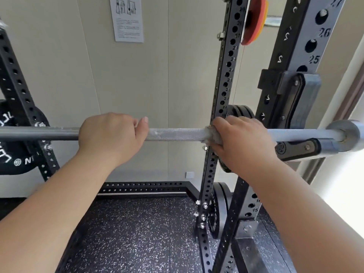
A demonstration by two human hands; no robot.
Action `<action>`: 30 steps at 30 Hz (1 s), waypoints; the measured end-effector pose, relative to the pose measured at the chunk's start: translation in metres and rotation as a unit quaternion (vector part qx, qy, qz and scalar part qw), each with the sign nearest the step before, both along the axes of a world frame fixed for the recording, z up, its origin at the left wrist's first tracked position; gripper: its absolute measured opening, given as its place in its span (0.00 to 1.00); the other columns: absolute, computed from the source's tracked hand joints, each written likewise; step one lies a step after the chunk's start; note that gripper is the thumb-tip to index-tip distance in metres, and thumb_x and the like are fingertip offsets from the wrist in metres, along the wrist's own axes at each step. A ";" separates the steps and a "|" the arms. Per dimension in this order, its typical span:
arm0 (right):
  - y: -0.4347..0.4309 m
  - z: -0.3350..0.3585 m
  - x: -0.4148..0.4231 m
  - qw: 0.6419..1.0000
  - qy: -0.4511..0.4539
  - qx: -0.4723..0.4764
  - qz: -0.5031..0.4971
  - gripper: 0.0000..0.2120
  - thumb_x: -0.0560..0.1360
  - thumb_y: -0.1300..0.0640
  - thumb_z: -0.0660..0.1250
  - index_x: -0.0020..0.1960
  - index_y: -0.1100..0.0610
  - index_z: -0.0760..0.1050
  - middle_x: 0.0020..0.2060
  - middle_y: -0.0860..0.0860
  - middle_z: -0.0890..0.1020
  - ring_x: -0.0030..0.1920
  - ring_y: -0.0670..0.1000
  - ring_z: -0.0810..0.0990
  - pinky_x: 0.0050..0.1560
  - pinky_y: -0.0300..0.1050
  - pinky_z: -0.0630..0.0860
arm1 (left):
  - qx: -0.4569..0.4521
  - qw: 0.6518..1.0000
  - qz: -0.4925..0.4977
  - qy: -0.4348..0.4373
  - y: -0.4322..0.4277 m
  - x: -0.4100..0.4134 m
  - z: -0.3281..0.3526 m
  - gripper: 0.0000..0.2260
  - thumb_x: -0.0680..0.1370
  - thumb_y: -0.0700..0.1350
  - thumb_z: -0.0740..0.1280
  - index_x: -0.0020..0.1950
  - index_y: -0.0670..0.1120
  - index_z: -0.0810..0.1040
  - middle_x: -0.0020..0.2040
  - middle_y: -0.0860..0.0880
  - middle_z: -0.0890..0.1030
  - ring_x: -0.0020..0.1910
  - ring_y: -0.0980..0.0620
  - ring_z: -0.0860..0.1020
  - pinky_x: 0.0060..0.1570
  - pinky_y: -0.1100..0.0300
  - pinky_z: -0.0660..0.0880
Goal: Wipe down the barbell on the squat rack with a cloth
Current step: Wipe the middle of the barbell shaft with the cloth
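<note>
Head view: left hand (112,137) fingers wrapped on barbell (177,134), right hand (239,141) fingers clamping cloth (211,135) round it; bunched cloth could slip off, bar could roll.

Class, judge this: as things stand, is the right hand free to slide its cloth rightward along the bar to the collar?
Probably yes: between the right hand, holding the cloth, and the collar, the barbell looks bare.
</note>
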State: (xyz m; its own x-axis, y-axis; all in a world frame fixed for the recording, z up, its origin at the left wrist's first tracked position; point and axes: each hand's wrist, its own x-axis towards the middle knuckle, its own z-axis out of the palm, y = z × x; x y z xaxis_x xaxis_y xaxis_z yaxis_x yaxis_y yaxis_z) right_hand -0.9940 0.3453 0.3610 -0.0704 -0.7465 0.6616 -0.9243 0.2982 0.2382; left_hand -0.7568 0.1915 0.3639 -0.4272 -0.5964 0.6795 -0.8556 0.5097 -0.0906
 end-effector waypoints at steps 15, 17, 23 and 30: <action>-0.032 0.015 0.066 0.999 -0.029 0.011 0.039 0.27 0.69 0.23 0.56 0.54 0.42 0.72 0.34 0.41 0.77 0.33 0.43 0.77 0.31 0.42 0.77 | -0.030 0.981 -0.194 -0.002 -0.008 0.043 -0.010 0.18 0.83 0.54 0.49 0.45 0.52 0.77 0.38 0.54 0.80 0.39 0.45 0.77 0.40 0.53 0.67; -0.037 0.011 0.071 0.999 -0.028 -0.014 -0.002 0.28 0.66 0.21 0.56 0.46 0.44 0.73 0.30 0.41 0.75 0.29 0.43 0.75 0.28 0.41 0.76 | -0.028 0.981 -0.191 0.002 -0.012 0.058 -0.008 0.17 0.82 0.54 0.50 0.46 0.51 0.77 0.40 0.54 0.80 0.42 0.46 0.77 0.43 0.51 0.70; -0.072 0.007 0.125 1.000 0.000 -0.008 -0.001 0.25 0.70 0.24 0.57 0.45 0.46 0.73 0.30 0.43 0.74 0.29 0.47 0.74 0.30 0.42 0.76 | -0.054 0.987 -0.140 0.063 -0.037 0.109 0.012 0.17 0.81 0.57 0.54 0.46 0.51 0.78 0.39 0.54 0.80 0.42 0.46 0.78 0.45 0.50 0.71; -0.107 -0.012 0.196 0.994 0.028 -0.027 0.106 0.27 0.73 0.31 0.61 0.62 0.50 0.73 0.48 0.46 0.78 0.45 0.53 0.78 0.48 0.51 0.74 | 0.007 0.995 -0.046 0.087 -0.077 0.144 0.019 0.21 0.83 0.61 0.54 0.40 0.51 0.76 0.34 0.51 0.78 0.35 0.44 0.77 0.35 0.55 0.72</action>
